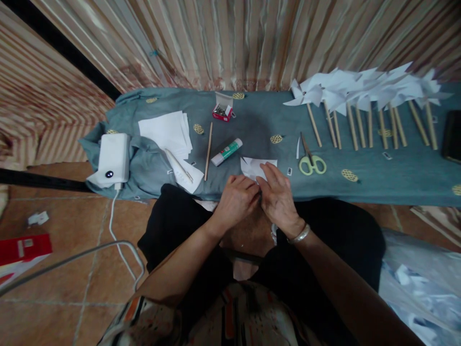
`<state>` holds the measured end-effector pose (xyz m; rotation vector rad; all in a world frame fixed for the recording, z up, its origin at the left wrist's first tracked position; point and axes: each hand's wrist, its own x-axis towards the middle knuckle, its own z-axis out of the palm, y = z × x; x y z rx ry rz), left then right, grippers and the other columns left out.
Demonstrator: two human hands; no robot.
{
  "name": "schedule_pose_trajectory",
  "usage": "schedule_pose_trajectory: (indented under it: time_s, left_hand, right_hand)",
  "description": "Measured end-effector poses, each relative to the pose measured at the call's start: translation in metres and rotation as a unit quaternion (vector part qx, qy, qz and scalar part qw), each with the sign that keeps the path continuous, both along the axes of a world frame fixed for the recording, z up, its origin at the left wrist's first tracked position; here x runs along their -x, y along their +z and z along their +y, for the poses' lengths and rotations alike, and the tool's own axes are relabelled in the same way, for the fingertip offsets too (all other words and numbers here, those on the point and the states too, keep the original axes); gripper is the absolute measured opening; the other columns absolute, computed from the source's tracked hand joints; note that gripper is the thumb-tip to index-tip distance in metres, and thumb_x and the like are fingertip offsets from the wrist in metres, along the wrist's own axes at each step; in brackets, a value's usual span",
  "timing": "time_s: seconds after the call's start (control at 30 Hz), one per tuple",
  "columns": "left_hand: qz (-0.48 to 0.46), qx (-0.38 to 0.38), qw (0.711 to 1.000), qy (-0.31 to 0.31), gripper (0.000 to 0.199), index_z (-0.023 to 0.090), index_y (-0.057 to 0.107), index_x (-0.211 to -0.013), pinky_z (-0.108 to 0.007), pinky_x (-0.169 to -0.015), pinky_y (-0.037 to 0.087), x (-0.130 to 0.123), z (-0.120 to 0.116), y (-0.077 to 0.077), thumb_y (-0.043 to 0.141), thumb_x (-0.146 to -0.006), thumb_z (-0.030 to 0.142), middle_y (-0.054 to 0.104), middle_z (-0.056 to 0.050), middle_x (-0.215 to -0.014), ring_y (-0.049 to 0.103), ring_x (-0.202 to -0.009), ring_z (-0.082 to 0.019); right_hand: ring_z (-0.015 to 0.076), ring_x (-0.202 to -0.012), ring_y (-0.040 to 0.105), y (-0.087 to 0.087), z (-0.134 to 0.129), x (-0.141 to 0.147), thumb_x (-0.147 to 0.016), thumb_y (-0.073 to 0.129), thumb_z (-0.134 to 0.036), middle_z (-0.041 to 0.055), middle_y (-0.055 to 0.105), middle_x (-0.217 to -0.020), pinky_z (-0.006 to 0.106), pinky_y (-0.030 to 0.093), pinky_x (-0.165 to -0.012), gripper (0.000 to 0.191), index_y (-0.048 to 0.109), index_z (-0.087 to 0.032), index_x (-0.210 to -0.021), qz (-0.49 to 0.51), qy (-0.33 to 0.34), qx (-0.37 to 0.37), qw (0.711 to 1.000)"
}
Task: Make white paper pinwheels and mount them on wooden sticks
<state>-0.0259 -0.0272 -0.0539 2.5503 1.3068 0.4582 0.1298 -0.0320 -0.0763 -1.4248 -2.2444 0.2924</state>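
Observation:
A white piece of paper [252, 166] with a slit near its far left corner lies at the front edge of the cloth-covered bench. My left hand [239, 196] is closed, its fingers pinching the paper's near edge. On the right side of the same paper rests my right hand [278, 197], its fingers stretched over it. The fingertips of both hands almost meet, and they hide the near part of the sheet. Just beyond the left hand are a glue stick [226, 152] and a thin wooden stick [208, 151]. Scissors with green handles [312, 164] lie to the right.
Several paper pinwheels on sticks [360, 91] lie in a row at the back right. A small open red box of metal pins [222, 111] sits at the back. White sheets [169, 132], a pen [180, 164] and a cabled white power bank [114, 156] are on the left.

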Motion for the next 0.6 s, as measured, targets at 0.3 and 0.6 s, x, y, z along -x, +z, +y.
schedule_pose_trajectory:
  time_s: [0.3, 0.6]
  left_hand:
    - [0.01, -0.012, 1.0, 0.011, 0.017, 0.017, 0.065, -0.099, -0.038, -0.081, 0.037, -0.002, 0.001, -0.003, 0.051, -0.091, 0.024, 0.066, -0.007, -0.093, 0.055, -0.094, -0.022]
    - [0.0, -0.039, 0.998, 0.04, 0.019, 0.019, 0.067, -0.1, -0.038, -0.082, 0.037, 0.008, 0.003, -0.004, 0.049, -0.092, 0.021, 0.068, -0.006, -0.096, 0.056, -0.094, -0.022]
  right_hand:
    - [0.0314, -0.139, 0.033, -0.003, 0.001, -0.001, -0.09, 0.039, -0.012, 0.0154, 0.048, -0.143, 0.056, 0.036, -0.104, 0.033, 0.062, -0.018, -0.113, 0.025, -0.027, -0.009, 0.999]
    - [0.0295, -0.133, 0.042, -0.005, 0.005, -0.018, -0.082, 0.04, -0.007, 0.0142, 0.052, -0.138, 0.053, 0.039, -0.107, 0.045, 0.061, -0.017, -0.12, 0.095, -0.059, -0.029, 0.993]
